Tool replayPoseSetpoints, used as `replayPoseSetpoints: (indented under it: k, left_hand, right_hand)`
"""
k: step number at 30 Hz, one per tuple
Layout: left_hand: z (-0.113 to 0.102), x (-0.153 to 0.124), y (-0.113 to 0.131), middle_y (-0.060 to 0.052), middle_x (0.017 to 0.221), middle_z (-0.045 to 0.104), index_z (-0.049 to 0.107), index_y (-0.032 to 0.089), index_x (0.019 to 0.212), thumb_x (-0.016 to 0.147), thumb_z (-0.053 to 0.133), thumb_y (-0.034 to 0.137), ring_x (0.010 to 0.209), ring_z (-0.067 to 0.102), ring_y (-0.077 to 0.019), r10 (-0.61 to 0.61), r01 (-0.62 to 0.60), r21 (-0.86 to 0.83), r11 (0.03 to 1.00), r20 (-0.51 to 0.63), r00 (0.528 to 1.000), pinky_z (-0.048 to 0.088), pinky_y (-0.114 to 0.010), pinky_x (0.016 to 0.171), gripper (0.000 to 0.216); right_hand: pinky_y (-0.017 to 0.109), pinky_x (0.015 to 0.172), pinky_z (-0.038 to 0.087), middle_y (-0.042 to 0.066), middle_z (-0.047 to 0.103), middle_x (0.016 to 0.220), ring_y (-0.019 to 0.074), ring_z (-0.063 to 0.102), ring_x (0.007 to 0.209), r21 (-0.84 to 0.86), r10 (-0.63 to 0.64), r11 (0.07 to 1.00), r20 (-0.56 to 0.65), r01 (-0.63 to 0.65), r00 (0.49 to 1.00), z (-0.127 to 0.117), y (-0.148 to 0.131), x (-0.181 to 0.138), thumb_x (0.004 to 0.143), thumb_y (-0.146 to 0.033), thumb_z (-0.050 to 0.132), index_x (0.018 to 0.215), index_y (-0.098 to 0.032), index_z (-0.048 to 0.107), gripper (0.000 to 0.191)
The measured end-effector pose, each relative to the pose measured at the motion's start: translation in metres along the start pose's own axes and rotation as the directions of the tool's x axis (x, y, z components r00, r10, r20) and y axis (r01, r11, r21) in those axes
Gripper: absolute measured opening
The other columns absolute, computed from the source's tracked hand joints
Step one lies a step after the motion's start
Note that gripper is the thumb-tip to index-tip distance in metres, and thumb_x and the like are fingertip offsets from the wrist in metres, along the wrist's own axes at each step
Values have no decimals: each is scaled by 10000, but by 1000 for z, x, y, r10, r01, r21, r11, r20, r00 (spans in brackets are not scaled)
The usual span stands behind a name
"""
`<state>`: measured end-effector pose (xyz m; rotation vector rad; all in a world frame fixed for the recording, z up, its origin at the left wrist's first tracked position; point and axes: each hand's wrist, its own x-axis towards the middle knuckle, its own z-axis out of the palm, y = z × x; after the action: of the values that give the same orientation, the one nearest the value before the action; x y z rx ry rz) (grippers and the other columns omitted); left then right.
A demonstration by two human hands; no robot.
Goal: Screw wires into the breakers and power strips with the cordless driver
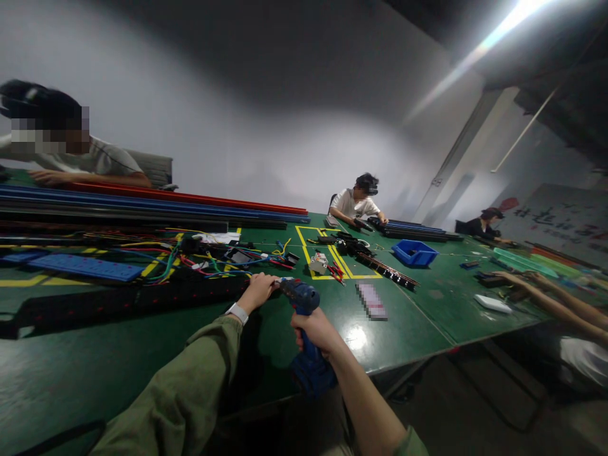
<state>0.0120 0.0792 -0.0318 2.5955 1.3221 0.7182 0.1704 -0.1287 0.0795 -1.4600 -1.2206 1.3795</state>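
My right hand [319,330] is closed round the grip of a blue cordless drill [304,296], which points left across the table. The drill's nose reaches the fingertips of my left hand [259,290]. That hand, with a white band at the wrist, is closed at the right end of a long black power strip [128,297] lying along the table. The exact contact between drill tip and strip is hidden by my fingers. Just behind the strip lie tangled coloured wires [175,256] and a blue socket strip [88,266].
Long red, blue and black profiles [156,201] lie at the back left. Beyond my hands are a white block [318,263], red-handled pliers [337,271], a phone [371,301] and a blue bin [414,253]. Co-workers sit across the table, and another person's arms [555,297] reach in at right.
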Motion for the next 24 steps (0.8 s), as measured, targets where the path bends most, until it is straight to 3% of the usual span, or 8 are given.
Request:
replayPoseSetpoints:
  k: [24]
  left_hand:
    - [6, 2, -6, -67, 1076, 724, 677, 318, 1213, 951, 486, 337, 1014, 564, -265, 1, -1, 2, 1000, -7, 1000, 331, -404, 940, 325]
  right_hand:
    - [221, 412, 363, -43, 491, 493, 102, 463, 408, -12, 29, 999, -14, -29, 999, 0, 2, 0, 672, -214, 543, 635, -197, 475, 79]
